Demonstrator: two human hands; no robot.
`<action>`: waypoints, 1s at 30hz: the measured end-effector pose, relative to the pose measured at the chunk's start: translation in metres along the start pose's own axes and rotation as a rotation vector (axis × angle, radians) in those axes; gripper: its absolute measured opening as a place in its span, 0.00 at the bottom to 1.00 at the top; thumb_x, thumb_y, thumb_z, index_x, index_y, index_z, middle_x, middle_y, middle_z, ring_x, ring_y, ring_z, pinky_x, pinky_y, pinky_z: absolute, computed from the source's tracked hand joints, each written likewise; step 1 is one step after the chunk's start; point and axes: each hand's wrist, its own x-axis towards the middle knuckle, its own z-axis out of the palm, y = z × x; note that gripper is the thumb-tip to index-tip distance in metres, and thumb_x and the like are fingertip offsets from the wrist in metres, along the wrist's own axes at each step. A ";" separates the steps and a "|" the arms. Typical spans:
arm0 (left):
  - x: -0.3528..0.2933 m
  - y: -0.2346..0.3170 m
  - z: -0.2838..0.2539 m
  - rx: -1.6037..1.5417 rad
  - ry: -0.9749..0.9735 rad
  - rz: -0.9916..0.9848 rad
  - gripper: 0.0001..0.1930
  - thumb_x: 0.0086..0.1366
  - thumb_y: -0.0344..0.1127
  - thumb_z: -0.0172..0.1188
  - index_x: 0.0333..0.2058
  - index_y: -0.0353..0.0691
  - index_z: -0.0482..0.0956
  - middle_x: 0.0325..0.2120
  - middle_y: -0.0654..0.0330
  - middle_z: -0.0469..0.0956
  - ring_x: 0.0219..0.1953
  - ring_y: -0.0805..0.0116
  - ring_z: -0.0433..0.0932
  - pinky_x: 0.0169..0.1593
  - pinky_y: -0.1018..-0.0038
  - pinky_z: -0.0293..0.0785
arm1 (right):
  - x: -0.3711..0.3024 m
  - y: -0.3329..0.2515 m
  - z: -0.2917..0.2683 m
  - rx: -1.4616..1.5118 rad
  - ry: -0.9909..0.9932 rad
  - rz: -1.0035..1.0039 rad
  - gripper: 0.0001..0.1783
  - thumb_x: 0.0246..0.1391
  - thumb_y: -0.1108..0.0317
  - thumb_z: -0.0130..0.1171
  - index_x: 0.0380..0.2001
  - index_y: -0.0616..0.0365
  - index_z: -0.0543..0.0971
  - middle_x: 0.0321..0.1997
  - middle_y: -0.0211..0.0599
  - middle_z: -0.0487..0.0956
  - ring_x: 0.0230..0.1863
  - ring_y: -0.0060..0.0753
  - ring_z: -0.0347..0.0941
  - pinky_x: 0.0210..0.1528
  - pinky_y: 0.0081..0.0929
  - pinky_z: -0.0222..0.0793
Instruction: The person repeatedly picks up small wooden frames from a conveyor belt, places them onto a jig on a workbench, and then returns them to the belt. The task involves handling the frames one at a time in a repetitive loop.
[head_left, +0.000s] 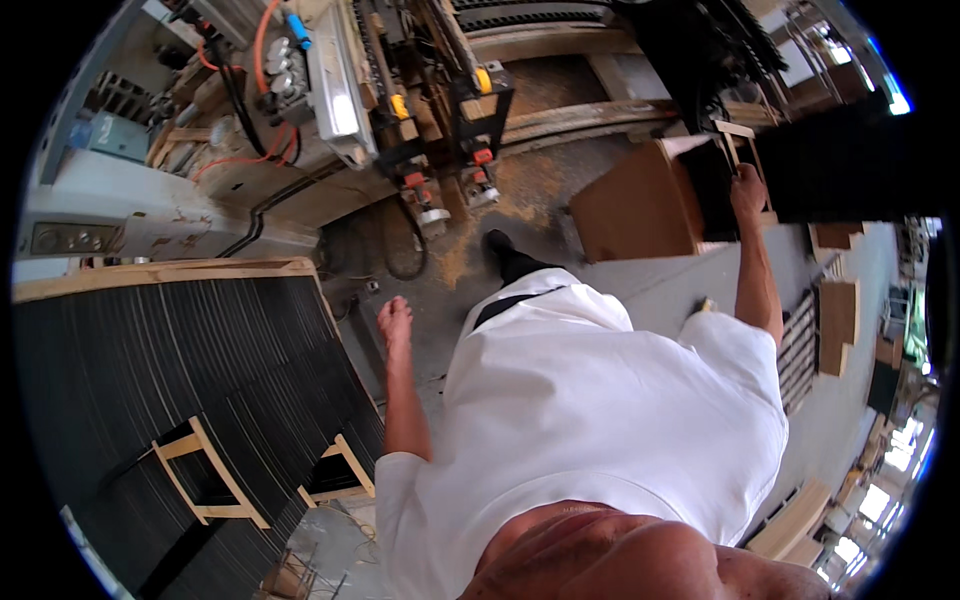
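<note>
My right hand [748, 190] reaches out to the right and is closed on the side of a light wooden frame [736, 130]. The frame stands against a stack of dark boards, beside a brown cardboard box [635, 205]. My left hand [396, 322] hangs low on the left with its fingers curled in, and nothing shows in it. It is nearest to the edge of a wide black striped surface [110, 370]. Two more light wooden frames, one larger [228, 470] and one smaller [352, 465], rest on that surface.
Ahead stands a machine with paired rails and clamps [420, 200], with orange hoses and cables [265, 50] on its left. Sawdust lies on the grey floor [520, 190] around its base. Stacked boards [800, 350] and a pale plank [795, 515] lie along the right.
</note>
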 end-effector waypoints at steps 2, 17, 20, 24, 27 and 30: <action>-0.012 0.042 0.039 -0.030 -0.089 0.075 0.12 0.64 0.40 0.57 0.41 0.38 0.77 0.31 0.63 0.78 0.30 0.75 0.76 0.33 0.80 0.73 | 0.013 -0.037 -0.006 0.081 0.012 -0.021 0.15 0.51 0.65 0.57 0.44 0.51 0.77 0.40 0.41 0.80 0.45 0.46 0.76 0.46 0.40 0.69; 0.158 0.425 0.345 -0.238 -0.157 0.544 0.18 0.66 0.45 0.54 0.40 0.33 0.77 0.32 0.63 0.78 0.32 0.74 0.75 0.39 0.77 0.73 | 0.146 -0.346 0.036 0.739 -0.145 -0.799 0.16 0.45 0.80 0.60 0.40 0.57 0.80 0.44 0.40 0.79 0.45 0.42 0.73 0.49 0.31 0.70; 0.237 0.485 0.375 -0.463 -0.234 0.247 0.23 0.65 0.49 0.56 0.46 0.32 0.72 0.37 0.57 0.75 0.34 0.67 0.75 0.41 0.70 0.74 | 0.158 -0.357 0.036 0.652 -0.180 -0.888 0.17 0.42 0.80 0.60 0.40 0.57 0.81 0.44 0.40 0.79 0.44 0.43 0.73 0.48 0.33 0.70; 0.316 0.534 0.408 -0.548 -0.158 0.195 0.21 0.65 0.49 0.56 0.43 0.34 0.71 0.35 0.55 0.73 0.31 0.63 0.75 0.39 0.67 0.76 | 0.166 -0.359 0.040 0.664 -0.255 -0.896 0.16 0.41 0.80 0.61 0.37 0.58 0.81 0.43 0.40 0.79 0.42 0.44 0.74 0.45 0.33 0.72; 0.355 0.544 0.406 -0.632 -0.162 0.184 0.14 0.65 0.43 0.56 0.39 0.37 0.72 0.29 0.58 0.75 0.29 0.66 0.77 0.33 0.69 0.77 | 0.170 -0.367 0.035 0.696 -0.298 -0.918 0.16 0.41 0.80 0.61 0.38 0.58 0.80 0.43 0.40 0.79 0.42 0.44 0.73 0.45 0.34 0.72; 0.357 0.533 0.397 -0.684 -0.196 0.254 0.08 0.66 0.38 0.55 0.36 0.39 0.73 0.28 0.60 0.78 0.27 0.68 0.78 0.29 0.72 0.77 | 0.178 -0.396 0.035 0.666 -0.317 -1.008 0.16 0.42 0.79 0.60 0.38 0.58 0.80 0.43 0.39 0.79 0.42 0.44 0.73 0.44 0.35 0.71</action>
